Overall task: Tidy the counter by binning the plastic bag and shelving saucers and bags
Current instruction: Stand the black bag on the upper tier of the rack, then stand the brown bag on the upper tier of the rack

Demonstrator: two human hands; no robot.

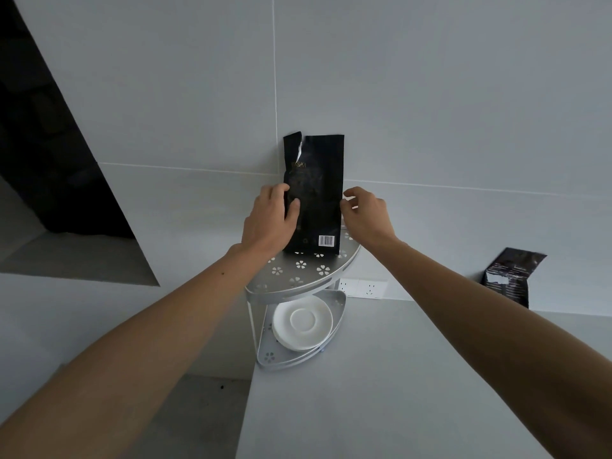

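A tall black bag (318, 180) with a torn top and a barcode stands upright on the top tier of a silver corner shelf (299, 271). My left hand (270, 221) grips the bag's left edge, thumb across its front. My right hand (366, 213) is at the bag's right edge, fingertips pinched beside it; whether they touch it I cannot tell. White saucers (303, 321) lie stacked on the shelf's lower tier. A second black bag (511, 276) leans against the wall on the counter at the right.
The grey counter (381, 392) runs from the shelf to the right and toward me, with its edge dropping off at the left. White wall sockets (362, 288) sit behind the shelf. A dark opening (49, 144) fills the upper left.
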